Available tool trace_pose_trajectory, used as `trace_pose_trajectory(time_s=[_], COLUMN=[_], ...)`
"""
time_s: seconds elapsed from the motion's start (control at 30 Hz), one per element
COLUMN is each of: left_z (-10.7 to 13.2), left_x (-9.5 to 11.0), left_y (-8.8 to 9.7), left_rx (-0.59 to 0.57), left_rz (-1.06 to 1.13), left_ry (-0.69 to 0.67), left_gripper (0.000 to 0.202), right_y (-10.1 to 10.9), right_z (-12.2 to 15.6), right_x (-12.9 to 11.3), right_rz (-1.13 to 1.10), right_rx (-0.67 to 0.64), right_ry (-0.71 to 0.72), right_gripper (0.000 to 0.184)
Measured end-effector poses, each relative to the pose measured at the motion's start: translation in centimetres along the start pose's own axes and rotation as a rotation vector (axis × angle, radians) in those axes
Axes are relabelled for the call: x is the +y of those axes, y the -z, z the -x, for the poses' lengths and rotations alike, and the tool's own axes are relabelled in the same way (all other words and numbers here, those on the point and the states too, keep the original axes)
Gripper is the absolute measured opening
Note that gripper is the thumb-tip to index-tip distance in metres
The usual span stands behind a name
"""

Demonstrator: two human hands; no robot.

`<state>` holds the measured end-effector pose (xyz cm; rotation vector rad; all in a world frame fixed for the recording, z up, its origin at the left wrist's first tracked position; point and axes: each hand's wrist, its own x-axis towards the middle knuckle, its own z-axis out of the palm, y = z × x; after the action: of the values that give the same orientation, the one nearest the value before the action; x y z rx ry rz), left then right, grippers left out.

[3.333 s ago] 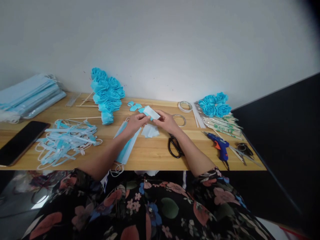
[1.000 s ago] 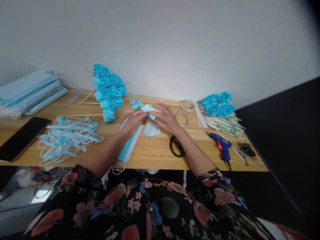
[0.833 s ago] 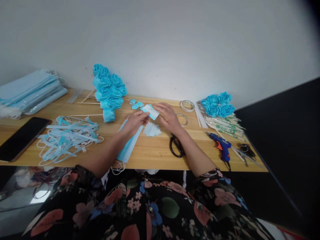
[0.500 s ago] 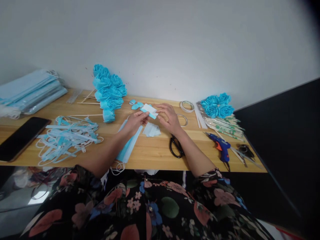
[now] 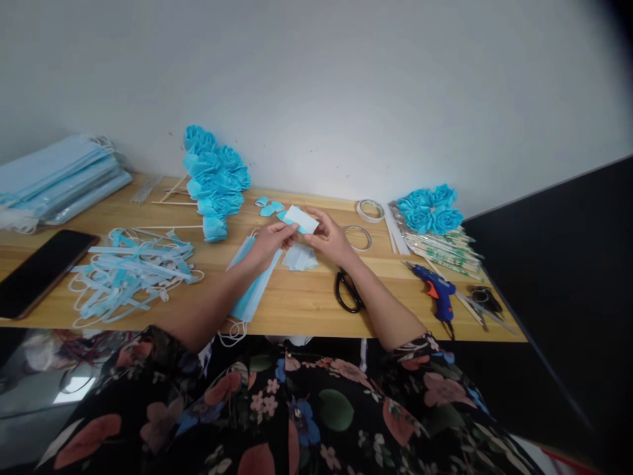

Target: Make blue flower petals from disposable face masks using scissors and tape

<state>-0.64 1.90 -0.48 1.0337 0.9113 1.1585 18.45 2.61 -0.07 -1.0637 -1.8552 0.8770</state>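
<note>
A small piece of face-mask fabric (image 5: 302, 219), white on top with a blue layer below, is held above the table by both hands. My left hand (image 5: 275, 239) pinches its left end between thumb and fingers. My right hand (image 5: 330, 234) grips the opposite end, thumb at the lower edge. Just behind lie several cut blue petals (image 5: 268, 210). White fabric pieces (image 5: 299, 258) rest beneath the hands. Under my left forearm is a pleated blue face mask (image 5: 257, 284), partly covered. Black-handled scissors (image 5: 347, 292) lie beside my right forearm, their blades hidden.
Blue fabric roses (image 5: 217, 175) on sticks stand back left, with more roses (image 5: 430, 210) back right. Cut mask strips (image 5: 131, 270), a phone (image 5: 44, 272) and stacked masks (image 5: 64, 175) occupy the left. Tape rolls (image 5: 370, 211) and a blue glue gun (image 5: 435, 287) are to the right.
The fabric piece now lies flatter and straighter between my hands and has shifted slightly right. My right hand's fingers have closed in around its right end.
</note>
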Motion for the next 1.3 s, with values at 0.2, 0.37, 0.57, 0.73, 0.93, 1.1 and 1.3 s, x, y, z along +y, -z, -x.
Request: trace_pose_trajectory(time_s=[0.2,0.37,0.57,0.73,0.93,1.1,1.3], left_z=[0.3,0.3,0.2,0.0,0.0,0.2,0.3], left_x=[-0.1,0.1,0.4,0.8,0.9,0.9,0.8], left_y=[-0.3,-0.5,-0.6,-0.3,-0.2,-0.4,-0.7], left_rx=[0.028,-0.02,0.012,0.027,0.001,-0.029,-0.042], left_rz=[-0.066,0.018,0.121,0.238,0.283,0.293,0.22], left_ry=[-0.024,0.073,0.147,0.173,0.21,0.234,0.209], left_gripper=[0.031,0.029,0.025,0.019,0.019,0.021,0.022], right_y=[0.0,0.0,0.0,1.0,1.3,1.0,1.1], right_z=[0.1,0.1,0.1,-0.1,-0.6,-0.7,-0.8], right_x=[-0.4,-0.3,-0.3,-0.6,0.0,0.6,0.3], right_rz=[0.052,0.062,0.106,0.239,0.476,0.494,0.427], right_rx=[0.04,0.049,0.04,0.103,-0.016,0.0,0.01], right_ry=[0.029,0.048,0.052,0.276,0.516,0.519,0.425], right_gripper=[0.054,0.053,0.054,0.051,0.044,0.029,0.015])
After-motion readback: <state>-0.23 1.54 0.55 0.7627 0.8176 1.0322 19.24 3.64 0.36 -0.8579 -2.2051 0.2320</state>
